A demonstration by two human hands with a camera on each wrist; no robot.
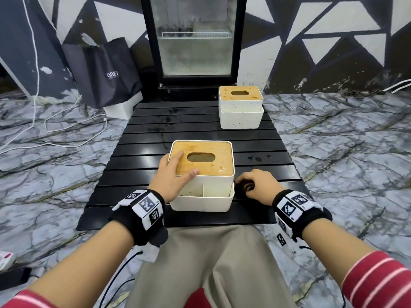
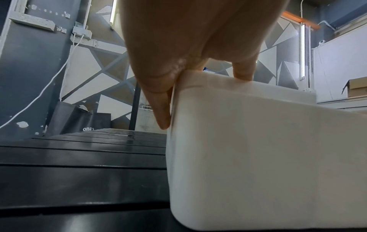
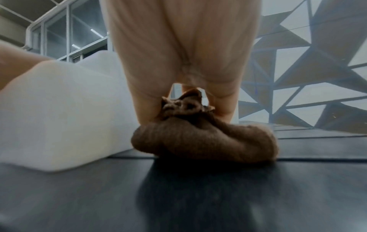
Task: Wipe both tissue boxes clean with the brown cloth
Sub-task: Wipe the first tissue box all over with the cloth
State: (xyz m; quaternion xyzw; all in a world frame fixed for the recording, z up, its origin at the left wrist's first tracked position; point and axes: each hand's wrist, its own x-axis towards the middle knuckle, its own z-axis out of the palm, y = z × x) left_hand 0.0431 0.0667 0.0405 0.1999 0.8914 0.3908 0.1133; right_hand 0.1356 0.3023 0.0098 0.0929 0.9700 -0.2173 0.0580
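Note:
The near tissue box (image 1: 206, 187), white with a bamboo lid, stands at the front of the black slatted table (image 1: 155, 138). My left hand (image 1: 175, 172) rests on its left front corner, thumb on the lid. In the left wrist view, one finger of the left hand (image 2: 178, 47) runs straight down the side of the box (image 2: 258, 149). To the right of the box, my right hand (image 1: 255, 185) grips the bunched brown cloth (image 1: 244, 186) on the table. The cloth (image 3: 204, 141) lies just beside the box wall (image 3: 59, 109). The far tissue box (image 1: 241, 107), speckled with dark spots, stands at the table's back right.
Dark spots (image 1: 258, 158) mark the table right of the near box. A glass-door fridge (image 1: 195, 41) stands behind the table, a black bag (image 1: 106, 72) at its left. White cable (image 1: 66, 125) lies on the marble floor. My knees are at the table's front edge.

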